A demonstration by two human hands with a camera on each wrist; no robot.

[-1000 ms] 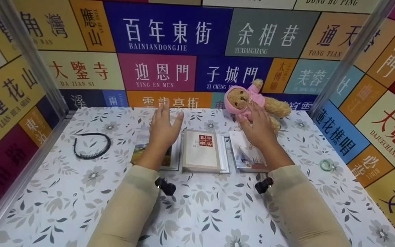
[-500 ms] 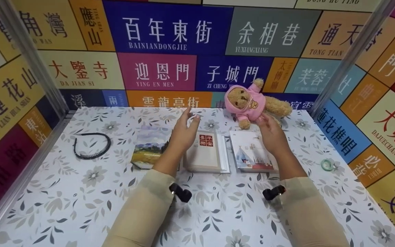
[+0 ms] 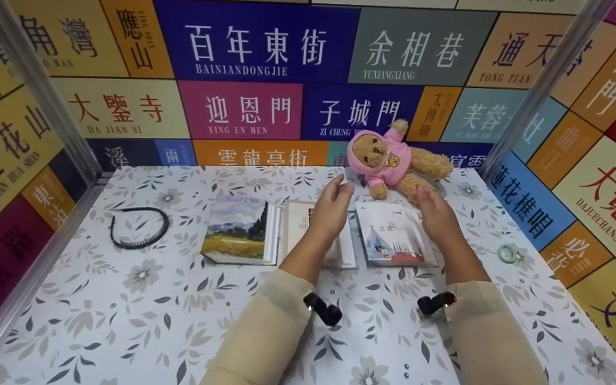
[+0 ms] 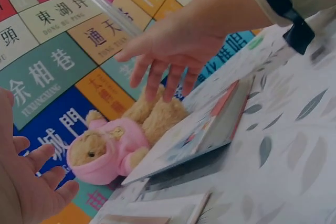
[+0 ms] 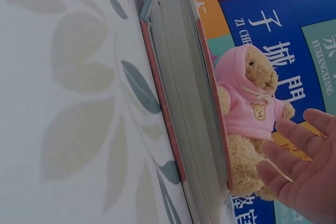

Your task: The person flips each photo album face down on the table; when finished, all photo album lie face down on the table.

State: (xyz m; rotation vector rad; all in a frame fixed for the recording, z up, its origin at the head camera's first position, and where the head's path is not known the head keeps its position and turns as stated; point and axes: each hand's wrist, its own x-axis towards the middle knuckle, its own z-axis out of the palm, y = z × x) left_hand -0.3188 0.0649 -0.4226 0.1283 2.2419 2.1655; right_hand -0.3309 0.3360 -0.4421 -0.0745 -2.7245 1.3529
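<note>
Legible on back wall panels (image 3: pixel 265 48): "BAINIANDONGJIE", "YING EN MEN", "DA JIAN SI", "YUXIANGXIANG", "TONG TIAN". On right wall (image 3: pixel 602 208): "DAJUECHANSI". Book covers: print too small to be read.

Left hand (image 3: pixel 332 206) hides middle book's (image 3: pixel 297 224) cover

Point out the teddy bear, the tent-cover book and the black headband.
teddy bear (image 3: pixel 391 160), head view, on its pink hoodie chest.
tent-cover book (image 3: pixel 391 235), head view, middle of the front cover.
black headband (image 3: pixel 164 224), head view, on its right-hand curve.

Floral table (image 3: pixel 126 321) — books (image 3: pixel 238 230), teddy (image 3: pixel 388 160), headband (image 3: pixel 139 227), ring (image 3: pixel 508 254).
</note>
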